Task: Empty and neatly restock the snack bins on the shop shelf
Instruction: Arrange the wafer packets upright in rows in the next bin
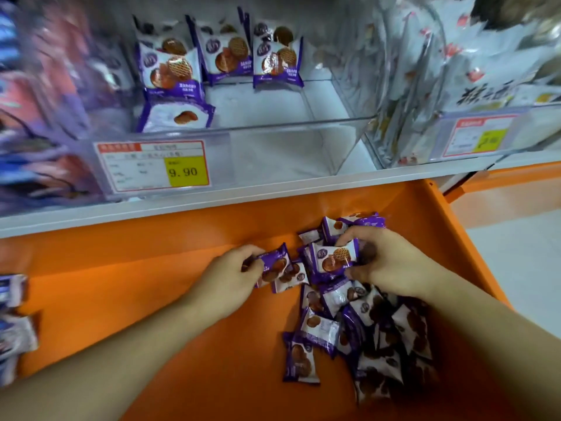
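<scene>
Left hand (239,268) pinching a purple snack packet (273,264) at its left edge, right hand (385,259) gripping another packet (332,258) beside it (face up), both over the pile (364,323) on the orange ledge (151,299), clear bin (273,141) above holding a few.

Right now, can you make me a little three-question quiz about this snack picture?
1. True or false: the left hand holds a purple packet.
2. Where does the loose pile of packets lie? A) orange ledge B) clear bin C) floor
3. Fill in: the yellow price tag reads ____.

Key: 1 true; 2 A; 3 9.90
</scene>
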